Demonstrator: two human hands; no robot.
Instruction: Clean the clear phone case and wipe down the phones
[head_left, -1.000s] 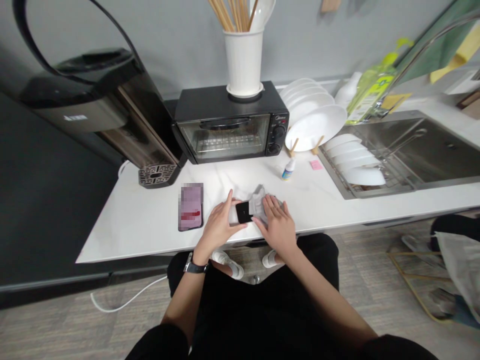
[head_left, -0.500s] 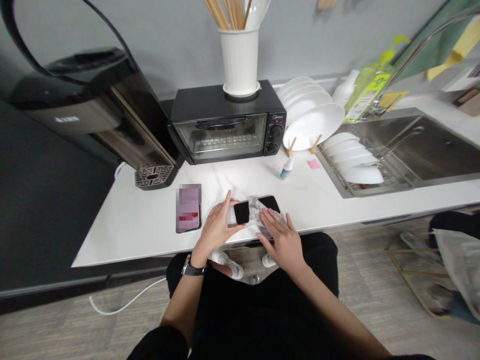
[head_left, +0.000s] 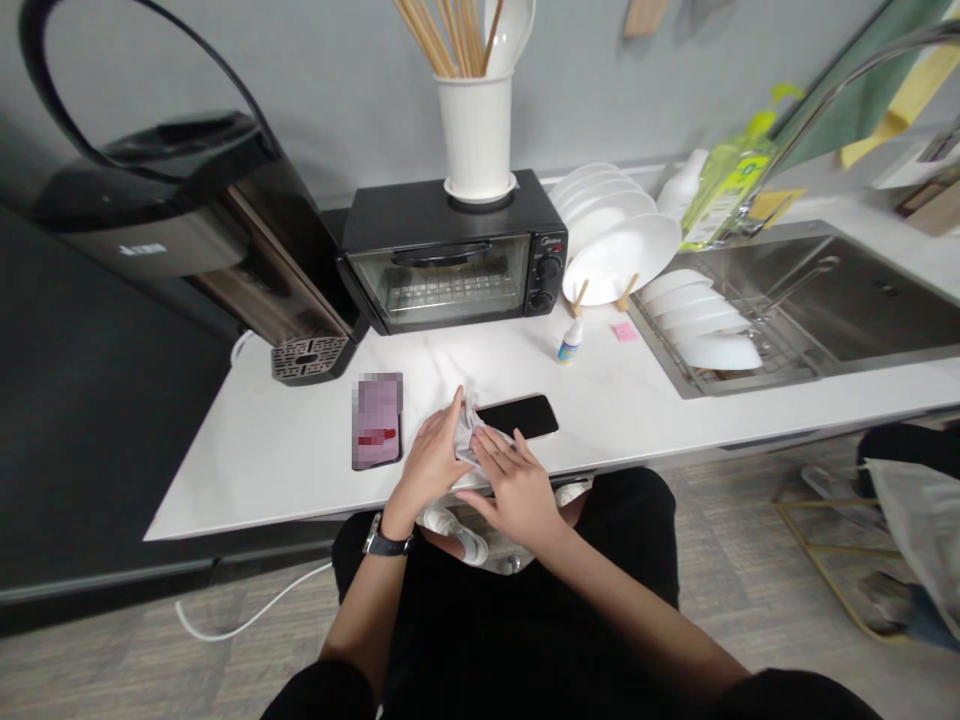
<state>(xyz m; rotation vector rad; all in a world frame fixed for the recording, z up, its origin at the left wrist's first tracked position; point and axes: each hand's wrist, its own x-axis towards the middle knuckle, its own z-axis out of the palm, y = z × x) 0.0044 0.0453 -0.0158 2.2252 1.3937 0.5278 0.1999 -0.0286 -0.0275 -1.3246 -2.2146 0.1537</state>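
A black-screened smartphone [head_left: 525,415] lies flat on the counter, close to its front edge. My left hand [head_left: 429,458] grips the phone's left end, thumb and fingers on either side of it. Under the fingers of my right hand [head_left: 517,492] is a crumpled light grey cloth [head_left: 466,432], pressed onto the left part of the screen. Cloth and hands cover that end of the phone, while its right part shows bare. To the left of my hands lies a second phone [head_left: 377,420] with a pinkish, pixelated screen.
Behind are a black toaster oven [head_left: 450,260] with a white utensil cup [head_left: 476,135] on top, and a drinks machine [head_left: 225,230] at left. A small white bottle [head_left: 569,344] and pink note [head_left: 624,331] lie right, near racked plates [head_left: 622,255] and the sink [head_left: 840,300].
My right hand has slid the cloth leftward along the phone, up to my left hand. More of the screen's right part now shows. The left hand stays at the phone's end.
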